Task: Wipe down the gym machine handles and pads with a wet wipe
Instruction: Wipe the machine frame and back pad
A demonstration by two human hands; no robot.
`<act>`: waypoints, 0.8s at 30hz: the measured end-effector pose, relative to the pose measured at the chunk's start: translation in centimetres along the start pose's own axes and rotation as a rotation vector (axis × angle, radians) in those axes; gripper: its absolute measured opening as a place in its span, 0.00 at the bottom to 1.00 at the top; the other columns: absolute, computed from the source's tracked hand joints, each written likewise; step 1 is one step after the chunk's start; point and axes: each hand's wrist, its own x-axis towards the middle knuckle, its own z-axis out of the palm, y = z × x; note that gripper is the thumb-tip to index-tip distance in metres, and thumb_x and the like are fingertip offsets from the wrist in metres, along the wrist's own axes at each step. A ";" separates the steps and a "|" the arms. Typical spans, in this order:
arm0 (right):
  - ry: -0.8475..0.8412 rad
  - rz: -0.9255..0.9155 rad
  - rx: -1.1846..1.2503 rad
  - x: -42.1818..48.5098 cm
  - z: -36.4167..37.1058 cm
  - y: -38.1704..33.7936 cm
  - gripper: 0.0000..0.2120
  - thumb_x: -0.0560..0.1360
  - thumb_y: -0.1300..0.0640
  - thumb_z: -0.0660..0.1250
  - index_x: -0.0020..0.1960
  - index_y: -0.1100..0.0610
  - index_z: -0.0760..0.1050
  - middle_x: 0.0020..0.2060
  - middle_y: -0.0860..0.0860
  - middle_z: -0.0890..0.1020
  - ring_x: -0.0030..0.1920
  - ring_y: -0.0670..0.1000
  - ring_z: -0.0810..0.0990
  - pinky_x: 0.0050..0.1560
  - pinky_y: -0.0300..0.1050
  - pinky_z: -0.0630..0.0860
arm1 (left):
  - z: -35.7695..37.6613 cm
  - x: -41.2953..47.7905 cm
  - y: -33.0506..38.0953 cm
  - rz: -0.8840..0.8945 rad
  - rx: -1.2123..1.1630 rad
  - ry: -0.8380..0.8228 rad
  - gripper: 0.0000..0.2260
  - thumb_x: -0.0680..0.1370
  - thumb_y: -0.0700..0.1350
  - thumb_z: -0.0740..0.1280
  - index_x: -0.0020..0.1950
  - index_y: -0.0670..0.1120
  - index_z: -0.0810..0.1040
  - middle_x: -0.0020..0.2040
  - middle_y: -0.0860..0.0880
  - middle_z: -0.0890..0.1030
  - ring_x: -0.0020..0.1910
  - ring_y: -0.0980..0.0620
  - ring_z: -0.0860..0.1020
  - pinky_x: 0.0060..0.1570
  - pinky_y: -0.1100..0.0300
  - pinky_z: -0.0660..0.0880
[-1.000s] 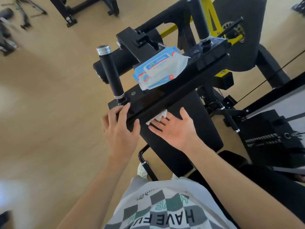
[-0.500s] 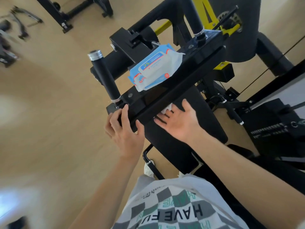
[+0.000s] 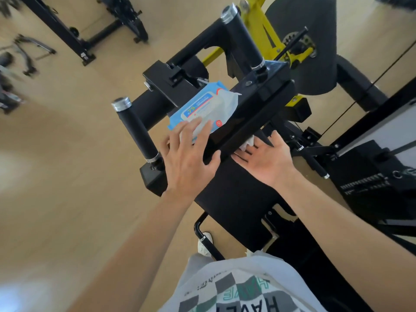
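Atop the plate [image 3: 258,104] our left hand [image 3: 186,161] rests spread-fingered on the pack [image 3: 202,106], probably steadying it; beneath, our right hand [image 3: 267,158], fingers straight, presses the wipe [image 3: 247,143] against the plate's underside, apparently scrubbing there.

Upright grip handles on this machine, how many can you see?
2. The near handle stands left of the wipes pack; the far handle rises beyond the pack. More may be hidden.

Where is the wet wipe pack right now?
Head view, centre: the wet wipe pack lies on the machine's black top plate, between the near-left handle and the far-right handle, its near end under the left hand.
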 end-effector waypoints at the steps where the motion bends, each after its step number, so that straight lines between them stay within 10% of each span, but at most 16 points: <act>1: 0.005 -0.023 0.019 0.3 -0.1 -0.7 0.36 0.82 0.33 0.47 0.76 0.57 0.70 0.68 0.61 0.79 0.69 0.65 0.76 0.75 0.62 0.65 | 0.4 1.2 0.2 0.038 0.004 -0.055 0.29 0.74 0.58 0.71 0.73 0.49 0.75 0.71 0.46 0.75 0.70 0.44 0.71 0.65 0.46 0.66; 24: 0.008 -0.202 0.108 1.3 -1.4 -7.7 0.38 0.82 0.33 0.47 0.76 0.61 0.68 0.70 0.62 0.77 0.72 0.65 0.73 0.77 0.64 0.61 | 3.3 4.1 1.3 0.033 0.059 -0.131 0.33 0.76 0.63 0.67 0.78 0.52 0.67 0.74 0.47 0.71 0.69 0.41 0.70 0.62 0.44 0.70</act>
